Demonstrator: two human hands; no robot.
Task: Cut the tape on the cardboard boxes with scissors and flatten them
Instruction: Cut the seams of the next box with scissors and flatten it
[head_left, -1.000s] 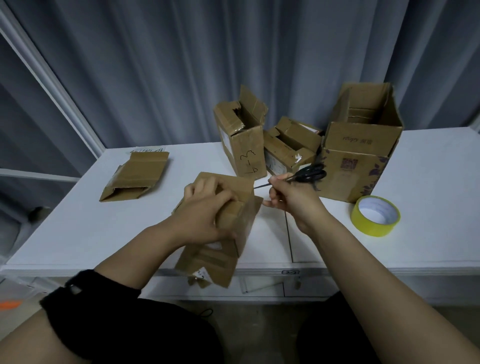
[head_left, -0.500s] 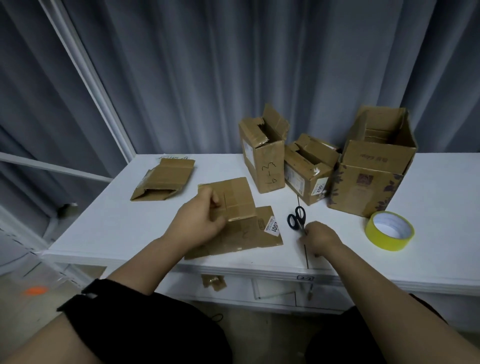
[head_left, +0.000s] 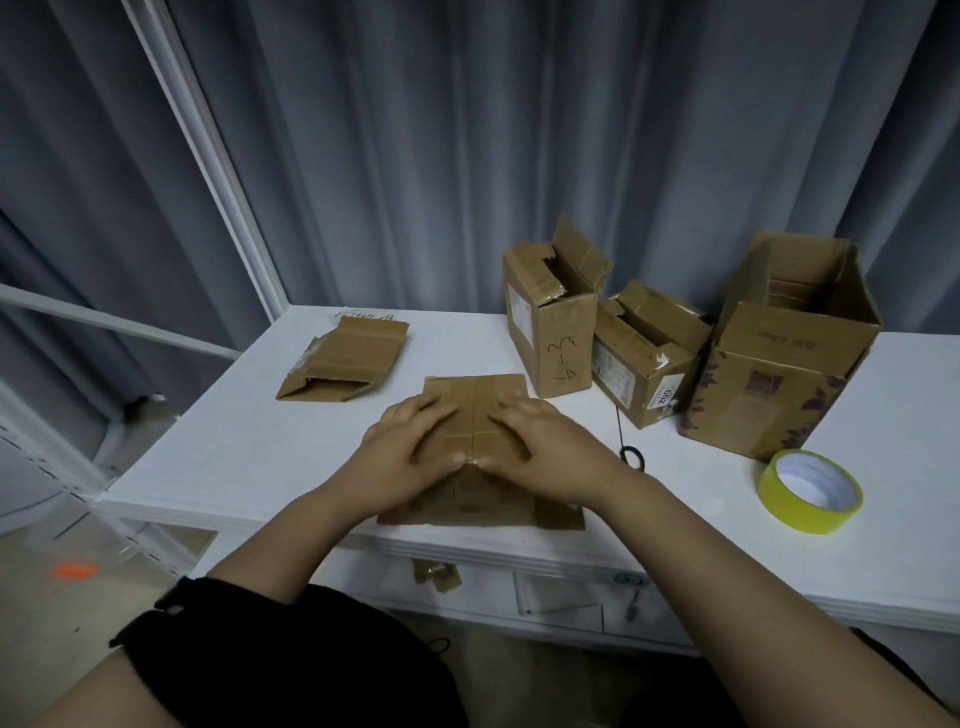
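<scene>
As hands (head_left: 410, 460) (head_left: 548, 452) press, box (head_left: 480, 397) lies prob. flat.

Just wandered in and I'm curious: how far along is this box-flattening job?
Done: one flattened box lies at the left of the table. In hand: the left hand and right hand press a second box flat at the front edge, scissors lying beside them. Left: the tall box, small box and large box stand upright at the back.

A white table (head_left: 218, 457) stands in front of a grey curtain (head_left: 467, 156). A yellow tape roll (head_left: 795, 514) lies flat near the table's right front edge. A white frame (head_left: 208, 171) slants up behind the table's left end. Left of the table, an orange mark (head_left: 70, 570) shows on the floor (head_left: 78, 634).
</scene>
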